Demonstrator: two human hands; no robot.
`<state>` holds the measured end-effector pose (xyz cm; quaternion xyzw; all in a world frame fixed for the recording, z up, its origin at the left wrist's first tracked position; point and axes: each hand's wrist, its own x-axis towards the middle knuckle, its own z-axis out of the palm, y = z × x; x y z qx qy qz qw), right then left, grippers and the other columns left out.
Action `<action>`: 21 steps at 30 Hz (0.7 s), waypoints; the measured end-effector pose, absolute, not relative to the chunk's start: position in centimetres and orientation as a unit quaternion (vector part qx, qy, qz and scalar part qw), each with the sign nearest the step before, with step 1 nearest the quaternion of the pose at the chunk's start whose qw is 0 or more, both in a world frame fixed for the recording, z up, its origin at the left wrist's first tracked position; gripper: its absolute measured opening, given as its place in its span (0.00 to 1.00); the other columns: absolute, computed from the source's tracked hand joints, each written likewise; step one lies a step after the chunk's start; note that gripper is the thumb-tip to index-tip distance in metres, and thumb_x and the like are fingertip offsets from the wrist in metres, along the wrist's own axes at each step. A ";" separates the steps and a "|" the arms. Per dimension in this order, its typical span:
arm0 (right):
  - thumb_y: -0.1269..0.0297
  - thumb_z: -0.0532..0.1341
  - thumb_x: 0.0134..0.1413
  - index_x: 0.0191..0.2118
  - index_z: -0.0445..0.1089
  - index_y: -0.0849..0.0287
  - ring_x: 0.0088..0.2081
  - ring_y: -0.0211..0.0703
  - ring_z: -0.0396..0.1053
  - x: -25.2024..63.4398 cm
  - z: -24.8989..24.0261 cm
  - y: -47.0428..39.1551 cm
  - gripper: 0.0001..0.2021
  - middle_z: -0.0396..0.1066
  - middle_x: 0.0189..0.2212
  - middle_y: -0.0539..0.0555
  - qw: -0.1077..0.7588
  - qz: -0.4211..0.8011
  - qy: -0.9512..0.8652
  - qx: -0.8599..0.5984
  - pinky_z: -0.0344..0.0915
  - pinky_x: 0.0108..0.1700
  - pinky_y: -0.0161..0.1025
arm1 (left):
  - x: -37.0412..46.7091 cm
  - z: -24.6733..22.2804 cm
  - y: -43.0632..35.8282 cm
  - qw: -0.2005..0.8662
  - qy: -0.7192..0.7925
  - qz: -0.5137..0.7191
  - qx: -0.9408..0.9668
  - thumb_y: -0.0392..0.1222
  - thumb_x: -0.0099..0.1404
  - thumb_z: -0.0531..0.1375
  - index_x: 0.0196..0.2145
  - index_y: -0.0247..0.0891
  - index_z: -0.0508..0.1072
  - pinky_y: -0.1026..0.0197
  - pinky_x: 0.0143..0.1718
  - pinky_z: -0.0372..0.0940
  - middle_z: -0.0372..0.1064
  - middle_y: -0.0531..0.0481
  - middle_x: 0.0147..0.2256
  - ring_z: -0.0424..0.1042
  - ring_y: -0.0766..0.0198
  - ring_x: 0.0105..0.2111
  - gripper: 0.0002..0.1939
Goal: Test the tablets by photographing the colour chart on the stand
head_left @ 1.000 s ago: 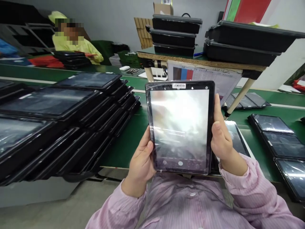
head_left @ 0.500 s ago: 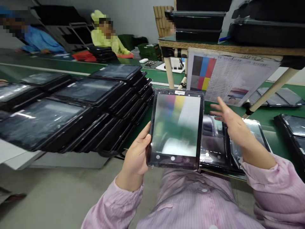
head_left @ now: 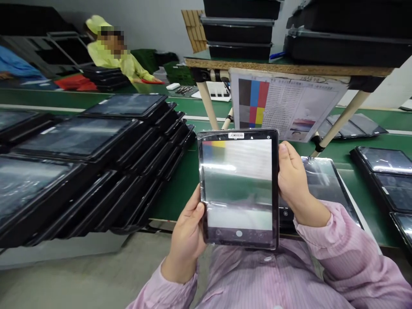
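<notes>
A black-framed tablet (head_left: 238,189) is held up in front of my body, its screen facing me with a camera picture on it. My left hand (head_left: 189,231) grips its lower left edge, thumb on the frame. On the opposite side, my right hand (head_left: 292,178) closes around the upper right edge, with the fingers behind hidden. Beyond the tablet a printed sheet with colour blocks (head_left: 252,103) hangs under a shelf, and part of those colours shows on the screen. Another tablet (head_left: 325,184) lies on the bench behind my right wrist, partly covered.
Tall leaning stacks of black trays with tablets (head_left: 77,137) fill the left side. More tablets (head_left: 386,161) sit in a tray at right. Above, a wooden shelf (head_left: 289,66) on pale posts carries black trays. A co-worker in yellow (head_left: 109,51) sits across the green bench (head_left: 177,180).
My right hand, open and apart from the tablet before, has taken hold of its right edge. The view has swung right, and the picture on the screen has shifted.
</notes>
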<state>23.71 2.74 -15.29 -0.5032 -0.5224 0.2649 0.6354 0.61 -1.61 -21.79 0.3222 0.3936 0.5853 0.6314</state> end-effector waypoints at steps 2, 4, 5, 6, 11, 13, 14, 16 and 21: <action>0.30 0.52 0.68 0.30 0.52 0.53 0.29 0.39 0.52 23.9 -15.5 2.9 0.30 0.54 0.27 0.48 0.626 0.223 -0.538 -0.519 0.56 0.31 0.39 | 0.6 -21.7 -1.9 0.620 0.407 0.590 0.319 0.53 0.61 0.75 0.56 0.58 0.81 0.49 0.64 0.71 0.77 0.52 0.61 0.74 0.49 0.63 0.25; 0.30 0.53 0.67 0.29 0.53 0.54 0.28 0.39 0.55 24.3 -15.7 3.5 0.31 0.55 0.26 0.48 0.610 0.222 -0.555 -0.520 0.55 0.30 0.38 | 0.2 -21.3 -2.0 0.610 0.421 0.595 0.312 0.53 0.60 0.75 0.56 0.56 0.82 0.49 0.64 0.72 0.78 0.51 0.61 0.75 0.48 0.62 0.26; 0.29 0.54 0.66 0.29 0.55 0.54 0.27 0.38 0.57 24.9 -15.7 3.9 0.31 0.57 0.25 0.47 0.599 0.241 -0.563 -0.516 0.56 0.30 0.38 | -0.3 -21.0 -1.9 0.608 0.428 0.593 0.310 0.53 0.60 0.76 0.57 0.55 0.81 0.49 0.63 0.73 0.79 0.50 0.59 0.76 0.48 0.62 0.27; 0.29 0.53 0.66 0.31 0.58 0.53 0.27 0.38 0.59 25.7 -15.7 4.5 0.30 0.60 0.26 0.47 0.587 0.261 -0.568 -0.515 0.57 0.29 0.38 | -0.9 -20.6 -1.8 0.610 0.435 0.586 0.308 0.53 0.59 0.76 0.58 0.54 0.81 0.49 0.62 0.74 0.80 0.49 0.58 0.77 0.47 0.61 0.29; 0.45 0.44 0.74 0.47 0.71 0.55 0.38 0.48 0.75 32.5 -16.0 8.4 0.24 0.75 0.43 0.58 0.373 0.149 -0.591 -0.700 0.71 0.45 0.48 | -5.2 -19.4 0.6 0.626 0.486 0.535 0.293 0.44 0.56 0.76 0.63 0.45 0.77 0.51 0.52 0.79 0.82 0.43 0.54 0.82 0.46 0.52 0.37; 0.51 0.48 0.72 0.42 0.75 0.58 0.55 0.62 0.73 34.7 -16.7 9.8 0.22 0.75 0.52 0.65 0.209 0.098 -0.603 -0.764 0.65 0.60 0.63 | -6.3 -19.9 2.1 0.615 0.511 0.525 0.291 0.40 0.55 0.75 0.62 0.41 0.78 0.53 0.48 0.80 0.84 0.42 0.50 0.83 0.48 0.48 0.35; 0.52 0.51 0.71 0.39 0.76 0.60 0.60 0.69 0.69 35.3 -17.2 10.4 0.21 0.74 0.55 0.67 0.159 0.092 -0.602 -0.778 0.59 0.64 0.70 | -6.4 -20.4 2.9 0.610 0.523 0.519 0.294 0.39 0.56 0.74 0.61 0.39 0.79 0.53 0.46 0.80 0.84 0.42 0.48 0.84 0.48 0.47 0.34; 0.52 0.55 0.67 0.33 0.77 0.62 0.64 0.76 0.64 35.8 -18.4 11.3 0.21 0.75 0.55 0.69 0.126 0.105 -0.591 -0.790 0.50 0.66 0.77 | -6.1 -21.5 4.6 0.586 0.549 0.502 0.322 0.41 0.58 0.71 0.59 0.36 0.79 0.51 0.48 0.79 0.84 0.41 0.47 0.83 0.48 0.46 0.31; 0.47 0.53 0.68 0.31 0.75 0.61 0.61 0.75 0.69 35.9 -19.9 12.6 0.25 0.76 0.53 0.72 0.140 0.135 -0.569 -0.799 0.57 0.65 0.73 | -4.4 -23.2 6.5 0.431 0.606 0.484 0.461 0.55 0.66 0.65 0.49 0.34 0.84 0.42 0.64 0.67 0.80 0.35 0.54 0.75 0.42 0.60 0.23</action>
